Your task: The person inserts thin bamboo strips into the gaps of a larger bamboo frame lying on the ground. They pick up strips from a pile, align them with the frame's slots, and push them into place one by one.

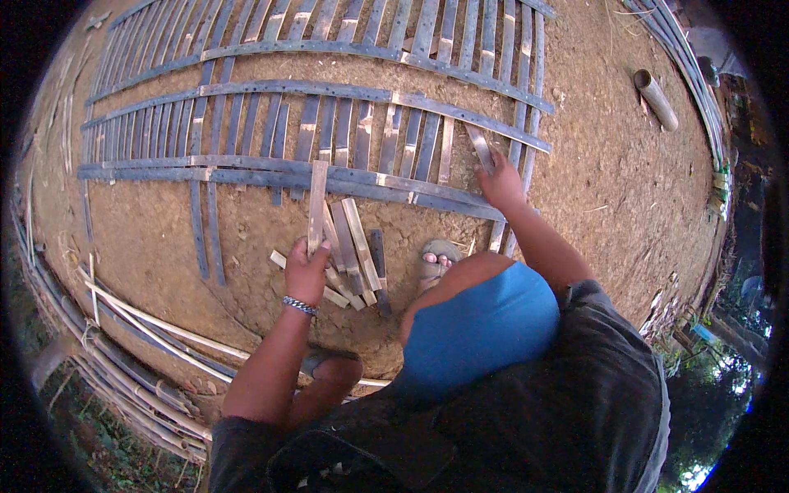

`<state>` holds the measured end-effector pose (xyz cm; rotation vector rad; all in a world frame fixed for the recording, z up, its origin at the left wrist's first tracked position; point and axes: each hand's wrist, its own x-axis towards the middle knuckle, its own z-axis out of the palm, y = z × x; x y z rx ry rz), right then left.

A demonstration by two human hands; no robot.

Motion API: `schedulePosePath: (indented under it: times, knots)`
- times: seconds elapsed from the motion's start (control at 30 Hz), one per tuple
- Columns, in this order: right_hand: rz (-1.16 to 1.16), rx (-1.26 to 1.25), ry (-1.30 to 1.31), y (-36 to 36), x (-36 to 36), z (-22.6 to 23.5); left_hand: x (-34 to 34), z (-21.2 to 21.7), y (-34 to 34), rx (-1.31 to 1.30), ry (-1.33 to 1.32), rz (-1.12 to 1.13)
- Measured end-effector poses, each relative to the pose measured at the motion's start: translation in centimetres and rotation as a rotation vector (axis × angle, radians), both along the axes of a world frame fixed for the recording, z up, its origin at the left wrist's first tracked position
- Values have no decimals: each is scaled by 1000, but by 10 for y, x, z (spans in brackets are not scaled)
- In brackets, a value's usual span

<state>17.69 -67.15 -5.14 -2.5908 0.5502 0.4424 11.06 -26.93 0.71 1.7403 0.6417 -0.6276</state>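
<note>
Left hand clenched round pale bamboo slat, long axis upright, far tip over woven bamboo panel. Right hand grasping short strip at panel's near-right edge. Bare packed earth under panel, outdoors.

This is an outdoor work yard for bamboo craft, set on bare, packed earth rather than any floor or bench. A large lattice panel of flat split-bamboo slats lies spread across the ground, its grey strips crossed by longer bands. Short cut offcuts of pale bamboo lie in a loose heap beside it, and a round bamboo tube section rests on the dirt well apart. Bundles of long split canes curve along the yard's edges. Greenery, probably trees and undergrowth, shows dimly at the lower right rim, so the place appears rural and open-air.
</note>
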Motion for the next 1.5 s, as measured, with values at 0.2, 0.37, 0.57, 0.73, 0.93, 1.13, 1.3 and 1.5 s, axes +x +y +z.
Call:
schedulePosePath:
  times: [0.2,0.37,0.57,0.73,0.93,1.13,1.3,1.5]
  knots:
    - [-304,187,-186,16,35,-31,6,15,-11,-25,-8,-35]
    - [-360,311,-18,4,33,-51,-3,3,-5,-88,-4,28]
    - [-221,442,123,-11,15,-55,-9,1,-10,-125,-57,-6]
    - [-159,432,63,-2,16,-42,-14,-3,-10,-347,-51,8]
    - [-102,228,-128,43,14,8,6,16,-39,-711,211,97]
    - [89,1086,386,108,10,49,20,22,-68,-775,223,-94]
    - [-14,1237,483,115,6,54,20,11,-83,-745,198,-187]
    - [-257,1295,419,93,-18,56,25,17,-99,-456,235,-447]
